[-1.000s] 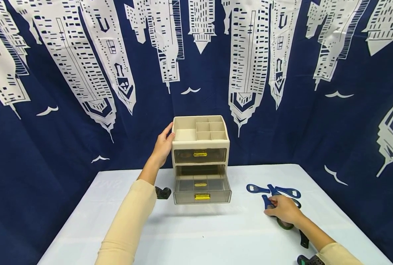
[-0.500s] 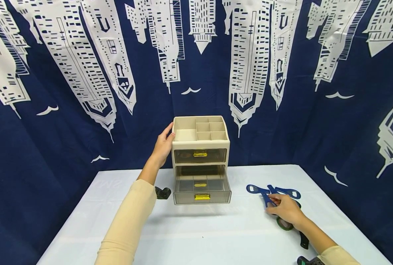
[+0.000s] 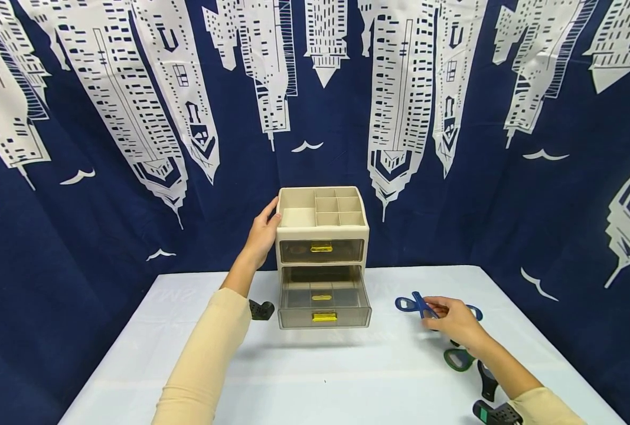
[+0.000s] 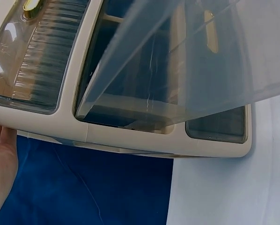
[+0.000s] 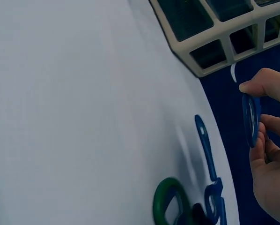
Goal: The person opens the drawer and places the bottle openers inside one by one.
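My left hand (image 3: pixel 263 233) rests against the left side of a cream drawer organizer (image 3: pixel 322 232), its fingers straight. In the left wrist view, fingertips of the left hand (image 4: pixel 2 161) touch the organizer's side (image 4: pixel 91 132). The clear middle drawer (image 3: pixel 324 319) is pulled out; the top drawer (image 3: pixel 293 250) is closed. Off to the right, my right hand (image 3: pixel 459 323) pinches a blue looped-end tool (image 5: pixel 251 121) between thumb and fingers, raised off the table. Its exact kind is unclear. Another blue looped tool (image 5: pixel 205 145) lies nearby on the table.
A green looped item (image 3: pixel 458 360) and a black looped item (image 3: pixel 487 381) lie in front of the right hand. The organizer stands at the back of the white table (image 3: pixel 315 378), before a navy patterned curtain (image 3: pixel 325 147). Black wrist devices (image 3: pixel 498 413) show beside the sleeves.
My right hand has picked up a blue looped tool and moved slightly up and away from the green item. My left hand and the pulled-out drawer stay the same.
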